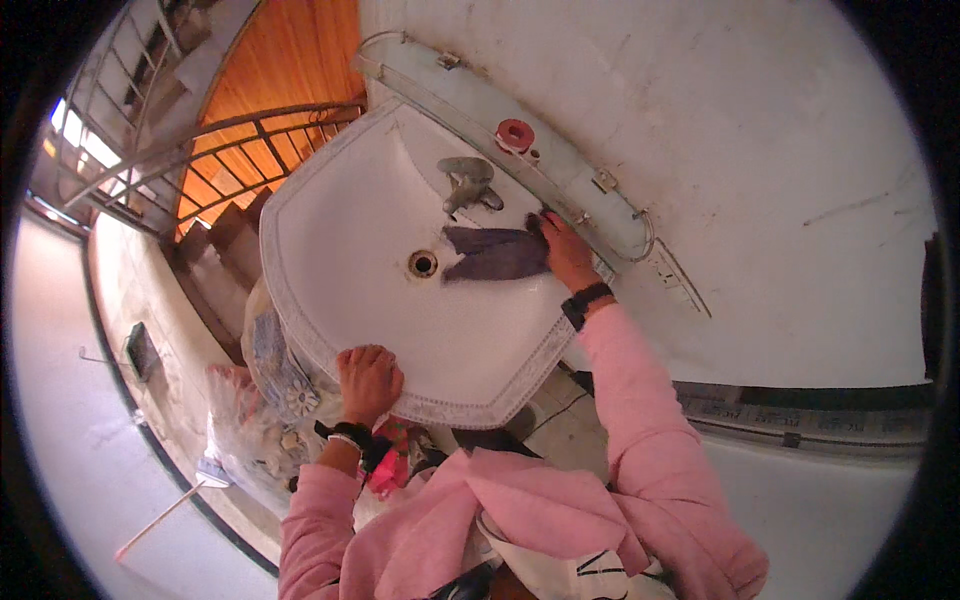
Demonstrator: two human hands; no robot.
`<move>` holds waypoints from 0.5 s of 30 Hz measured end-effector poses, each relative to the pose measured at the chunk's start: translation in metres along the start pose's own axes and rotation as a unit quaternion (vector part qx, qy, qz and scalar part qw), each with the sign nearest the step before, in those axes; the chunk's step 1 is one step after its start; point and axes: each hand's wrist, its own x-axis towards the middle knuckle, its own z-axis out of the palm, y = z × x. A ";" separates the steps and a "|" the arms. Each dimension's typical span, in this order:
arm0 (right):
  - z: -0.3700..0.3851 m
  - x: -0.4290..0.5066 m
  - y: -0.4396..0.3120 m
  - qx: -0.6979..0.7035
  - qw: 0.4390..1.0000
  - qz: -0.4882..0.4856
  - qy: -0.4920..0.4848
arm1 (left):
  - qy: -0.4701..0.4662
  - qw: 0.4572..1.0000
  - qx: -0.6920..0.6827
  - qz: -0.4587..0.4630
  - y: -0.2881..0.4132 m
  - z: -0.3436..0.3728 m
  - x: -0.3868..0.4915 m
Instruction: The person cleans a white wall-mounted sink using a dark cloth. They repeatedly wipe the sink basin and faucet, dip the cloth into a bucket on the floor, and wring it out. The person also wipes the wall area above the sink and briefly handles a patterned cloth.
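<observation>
A white washbasin [345,217] with a patterned grey rim lies before me. My right hand [564,251] holds a dark grey cloth [499,255] against the basin's right inner side, below the glass shelf. The cloth's two loose ends reach towards the round drain hole [423,263]. A dull metal faucet [469,184] stands at the basin's back, just above the cloth. My left hand [369,384] rests on the front rim with its fingers curled; nothing is seen in it.
A glass shelf [555,150] with a metal rail runs along the wall behind the basin and carries a red spool [515,136]. Stairs and a metal railing [262,142] are at the left. A filled clear plastic bag [255,427] stands at the lower left.
</observation>
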 end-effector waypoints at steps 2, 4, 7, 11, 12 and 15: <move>-0.004 -0.047 0.022 -0.142 0.990 -0.016 0.015 | -0.004 1.000 0.007 0.004 0.000 0.000 0.000; -0.008 -0.106 0.017 -0.230 0.970 0.048 -0.065 | 0.002 1.000 0.009 0.002 -0.001 0.001 -0.001; -0.002 -0.191 -0.037 -0.174 0.974 0.073 -0.126 | 0.038 0.999 -0.005 0.010 -0.001 0.004 -0.003; 0.034 -0.259 -0.157 -0.055 0.974 -0.072 -0.208 | 0.005 0.994 -0.111 -0.011 -0.003 0.002 -0.006; 0.045 -0.263 -0.188 0.078 0.983 -0.094 -0.137 | 0.039 0.990 -0.135 0.015 -0.006 -0.002 -0.007; 0.067 -0.235 -0.247 0.198 0.952 -0.193 -0.129 | 0.034 0.832 -0.535 -0.146 -0.017 -0.025 -0.013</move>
